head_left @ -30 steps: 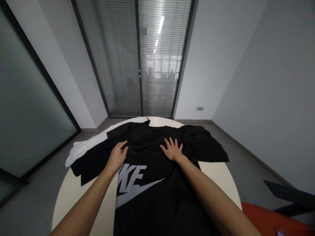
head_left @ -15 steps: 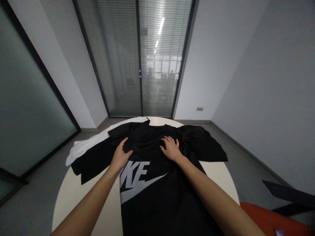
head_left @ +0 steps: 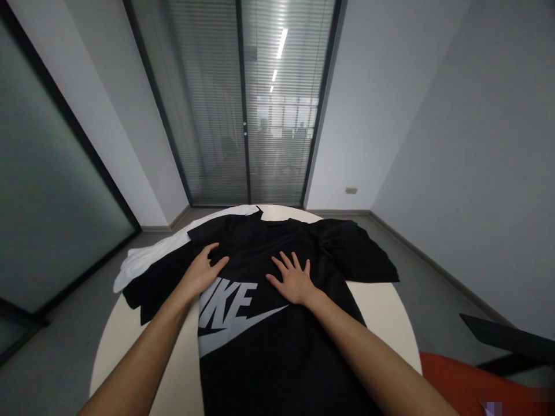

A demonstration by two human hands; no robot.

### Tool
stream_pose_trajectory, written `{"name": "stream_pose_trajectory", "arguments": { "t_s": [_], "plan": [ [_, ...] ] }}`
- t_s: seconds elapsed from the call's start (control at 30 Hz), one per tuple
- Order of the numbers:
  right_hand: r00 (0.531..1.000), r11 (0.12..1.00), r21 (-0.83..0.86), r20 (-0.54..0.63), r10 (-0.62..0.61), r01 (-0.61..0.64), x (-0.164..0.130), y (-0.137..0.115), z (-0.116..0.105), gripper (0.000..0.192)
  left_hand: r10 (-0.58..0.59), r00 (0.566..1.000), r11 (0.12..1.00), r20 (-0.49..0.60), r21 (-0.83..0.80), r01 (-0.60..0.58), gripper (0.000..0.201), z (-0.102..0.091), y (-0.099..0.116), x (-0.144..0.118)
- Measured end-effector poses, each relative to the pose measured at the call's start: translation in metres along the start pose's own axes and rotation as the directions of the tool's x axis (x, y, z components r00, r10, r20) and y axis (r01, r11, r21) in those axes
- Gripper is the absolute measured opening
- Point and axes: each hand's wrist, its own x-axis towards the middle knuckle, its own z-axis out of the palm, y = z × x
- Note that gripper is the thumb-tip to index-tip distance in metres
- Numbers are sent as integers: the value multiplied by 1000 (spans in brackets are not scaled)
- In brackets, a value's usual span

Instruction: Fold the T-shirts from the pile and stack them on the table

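"Lying where, exactly, is the black Nike T-shirt (head_left: 269, 352)?"

"Front up on the round cream desk (head_left: 178, 358), collar (head_left: 277, 227) at the far end, lower part running out of view. I'll place everything else from it."

"And the hands?"

"The left hand (head_left: 203, 271) is over the T-shirt's left side, at the upper edge of the grey print (head_left: 229, 334), thumb and forefinger apart, pinching nothing that I can see. The right hand (head_left: 295, 283) is on the T-shirt's chest, palm down, fingers spread, gripping nothing."

"So how far along does it look?"

"Mostly laid out, I'd judge: the body is broad and nearly flat, and the left sleeve (head_left: 208, 231) reaches outward. What's left is unevenness: soft creases cross the chest, and the right sleeve (head_left: 364, 257) looks bunched. The print runs right up to the T-shirt's left edge; I can't tell whether a fold cuts it off there."

"Anything lying around it?"

"Left of the T-shirt there's black cloth (head_left: 160, 283), overlapping so closely that I can't tell where one ends, then a white garment (head_left: 151, 256), which neither hand touches. A red seat (head_left: 455, 372) is well to the T-shirt's right, past the desk's edge."
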Motion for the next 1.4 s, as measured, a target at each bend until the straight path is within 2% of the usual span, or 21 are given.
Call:
{"name": "stream_pose_trajectory", "arguments": {
  "t_s": [0.03,0.1,0.13,0.2,0.27,0.33,0.37,0.43,0.47,0.5,0.53,0.6,0.67,0.73,0.83,0.93,1.0,1.1,1.17,1.27,1.4],
  "plan": [
    [1000,1000,-9,-1,3,-3,2,3,0,77,72,994,977,81,-207,-54,85,1,2,-2],
    [1000,1000,-22,12,8,-8,8,10,-2,78,247,946,850,212,-516,-106,104,4,8,-8],
    [1000,1000,-25,16,11,-10,11,13,-4,78,318,912,802,259,-586,-113,112,6,10,-12],
    [1000,999,-26,20,20,-19,16,19,-6,77,382,873,785,303,-605,-133,118,9,13,-17],
    [1000,999,-29,10,29,-28,19,23,-7,75,375,891,835,255,-510,-206,111,12,12,-17],
    [999,999,-36,-19,28,-29,20,27,-6,73,311,944,921,114,-284,-269,98,13,10,-14],
    [999,999,-37,-38,24,-25,20,28,-6,72,252,967,961,28,-127,-246,92,12,9,-12],
    [997,999,-35,-74,12,-14,20,30,-5,70,125,983,985,-135,138,-107,79,10,7,-8],
    [996,999,-32,-85,7,-10,19,30,-4,69,79,979,981,-190,190,-42,74,8,6,-6],
    [996,1000,-28,-93,6,-8,19,30,-4,68,49,977,985,-205,172,-13,69,7,5,-5],
    [995,1000,-24,-99,6,-9,19,31,-3,67,37,984,996,-176,84,-23,67,5,5,-4],
    [995,1000,-17,-104,4,-6,19,31,-3,66,76,997,970,-18,-231,-78,71,4,5,-3],
    [994,1000,-12,-112,-1,0,20,31,-2,64,194,972,852,135,-514,-99,84,5,4,-5],
    [992,1000,1,-127,-4,4,20,31,-1,62,325,931,768,166,-621,-157,98,10,5,-9],
    [987,999,31,-162,-13,19,19,33,-3,58,465,877,776,121,-531,-339,98,23,10,-17],
    [969,990,18,-208,-130,137,13,32,-13,51,506,859,838,78,-282,-468,81,43,17,-25],
    [928,950,-10,-211,-307,312,5,27,-24,46,490,869,869,69,-122,-480,76,56,19,-29],
    [816,830,-4,-180,-550,558,-10,9,-39,38,460,883,886,92,23,-464,81,67,20,-32],
    [777,791,-21,-177,-605,611,-18,-5,-42,39,444,890,887,107,90,-453,85,68,21,-34],
    [761,785,-67,-207,-615,616,-22,-20,-38,39,411,898,887,158,161,-434,89,65,25,-37],
    [734,764,-148,-214,-644,627,-18,-21,-27,32,416,874,883,250,117,-454,95,62,25,-39]
  ]
}}
